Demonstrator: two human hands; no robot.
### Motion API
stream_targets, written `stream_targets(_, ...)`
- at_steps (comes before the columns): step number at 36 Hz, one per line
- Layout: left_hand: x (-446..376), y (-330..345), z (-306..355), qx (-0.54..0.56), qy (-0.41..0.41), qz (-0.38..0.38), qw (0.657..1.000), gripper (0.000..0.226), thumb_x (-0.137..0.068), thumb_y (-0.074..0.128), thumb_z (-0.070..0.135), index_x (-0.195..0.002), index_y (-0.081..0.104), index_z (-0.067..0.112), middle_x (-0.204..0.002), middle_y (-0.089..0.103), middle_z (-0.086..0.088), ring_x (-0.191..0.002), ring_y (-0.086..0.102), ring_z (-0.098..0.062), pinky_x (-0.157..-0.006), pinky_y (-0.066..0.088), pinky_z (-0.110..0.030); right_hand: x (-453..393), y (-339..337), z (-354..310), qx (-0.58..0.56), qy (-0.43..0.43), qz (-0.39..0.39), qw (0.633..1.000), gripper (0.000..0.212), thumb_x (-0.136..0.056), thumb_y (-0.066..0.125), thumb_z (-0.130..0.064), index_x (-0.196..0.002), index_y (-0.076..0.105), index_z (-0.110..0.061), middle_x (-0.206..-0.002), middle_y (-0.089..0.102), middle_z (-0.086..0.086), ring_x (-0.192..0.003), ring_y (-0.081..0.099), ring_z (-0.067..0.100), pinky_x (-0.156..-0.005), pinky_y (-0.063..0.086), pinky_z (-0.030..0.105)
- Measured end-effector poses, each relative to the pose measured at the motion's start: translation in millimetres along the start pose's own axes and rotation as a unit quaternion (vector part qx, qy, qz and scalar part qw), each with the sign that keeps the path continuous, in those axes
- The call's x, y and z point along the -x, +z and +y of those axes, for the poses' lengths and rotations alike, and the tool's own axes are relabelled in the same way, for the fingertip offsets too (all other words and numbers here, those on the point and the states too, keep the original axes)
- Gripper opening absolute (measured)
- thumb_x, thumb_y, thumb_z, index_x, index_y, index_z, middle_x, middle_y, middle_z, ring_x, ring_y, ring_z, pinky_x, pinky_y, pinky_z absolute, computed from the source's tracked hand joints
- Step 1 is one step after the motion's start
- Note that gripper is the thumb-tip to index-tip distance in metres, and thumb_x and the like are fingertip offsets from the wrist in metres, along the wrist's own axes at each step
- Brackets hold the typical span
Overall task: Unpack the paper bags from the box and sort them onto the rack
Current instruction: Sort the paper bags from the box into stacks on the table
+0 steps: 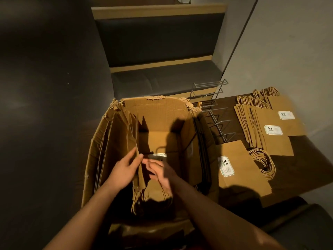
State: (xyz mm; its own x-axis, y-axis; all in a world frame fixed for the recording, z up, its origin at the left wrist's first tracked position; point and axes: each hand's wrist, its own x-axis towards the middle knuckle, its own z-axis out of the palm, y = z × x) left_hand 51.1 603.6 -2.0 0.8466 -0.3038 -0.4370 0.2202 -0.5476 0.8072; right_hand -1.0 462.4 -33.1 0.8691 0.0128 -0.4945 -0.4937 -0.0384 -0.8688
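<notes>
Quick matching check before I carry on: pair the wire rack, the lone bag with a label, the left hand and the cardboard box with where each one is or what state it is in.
Things:
1. wire rack
2. lone labelled bag
3. left hand
4. cardboard box

States:
A. lying flat on the table, just right of the box
B. open, top edges torn
C. holding no bags, between the box and the stacks
D. gripping an upright bag inside the box

Pairs: 1-C, 2-A, 3-D, 4-B

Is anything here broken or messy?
Yes. The cardboard box has a torn, ragged top rim, worst at its far corners. The wire rack beside it holds no bags, while paper bags lie loosely fanned on the table.
</notes>
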Motion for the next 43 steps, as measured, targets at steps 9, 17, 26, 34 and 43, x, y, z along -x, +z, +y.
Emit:
stream_targets(9, 8.5, -15.7, 1.9, -0.107, 0.034, 0.014, 0.994, 0.077, -0.101, 0.042, 0.007, -0.152, -0.001, 0.045, -0.124, 0.042, 0.015, -0.104, 0.052, 0.0, -0.1, 0.045, -0.031, -33.8, -44.5, 51.7, 0.067, 0.238, 0.202, 0.948, 0.038, -0.092, 0.054, -0.014, -0.127, 0.055, 0.0, -0.126, 0.059, 0.018, -0.115, 0.058, 0.032, -0.087, 0.048, 0.032)
stream_targets(17, 0.4, -3.3, -3.6, -0.162, 0.065, 0.03, 0.984, 0.047, -0.1, 0.044, 0.011, -0.145, 0.043, 0.028, -0.144, 0.049, -0.002, -0.132, 0.046, -0.016, -0.11, 0.039, -0.031, -42.6, -29.2, 55.9, 0.159, 0.19, 0.3, 0.921, 0.033, -0.09, 0.056, -0.015, -0.123, 0.057, -0.011, -0.123, 0.062, 0.01, -0.112, 0.06, 0.028, -0.091, 0.049, 0.033)
stream_targets(26, 6.8, 14.5, 5.6, -0.164, 0.064, 0.021, 0.984, 0.055, -0.099, 0.052, 0.026, -0.15, 0.032, 0.03, -0.151, 0.041, -0.001, -0.139, 0.038, -0.02, -0.111, 0.034, -0.035, -27.1, -26.7, 44.8, -0.006, 0.189, 0.286, 0.939, 0.025, -0.095, 0.05, -0.01, -0.119, 0.057, -0.004, -0.107, 0.059, 0.009, -0.09, 0.056, 0.02, -0.068, 0.045, 0.024)
stream_targets(34, 12.0, 12.4, 11.9, -0.109, 0.037, -0.007, 0.993, 0.067, -0.092, 0.051, 0.056, -0.151, 0.029, 0.035, -0.15, 0.043, 0.001, -0.136, 0.041, -0.019, -0.108, 0.037, -0.038, -1.3, -0.7, 4.1, 0.0, -0.022, 0.175, 0.984, 0.021, -0.097, 0.053, -0.009, -0.107, 0.066, -0.023, -0.109, 0.066, -0.003, -0.105, 0.061, 0.015, -0.082, 0.048, 0.02)
stream_targets(43, 12.7, -11.2, 20.8, -0.177, 0.051, 0.014, 0.983, 0.055, -0.102, 0.039, 0.036, -0.153, 0.022, 0.027, -0.107, 0.069, 0.003, -0.087, 0.063, -0.004, -0.085, 0.052, -0.028, 13.0, 0.5, -19.3, 0.167, -0.097, 0.042, 0.98, 0.039, -0.1, 0.043, -0.005, -0.138, 0.051, -0.012, -0.136, 0.052, 0.004, -0.128, 0.05, 0.022, -0.113, 0.036, 0.04)
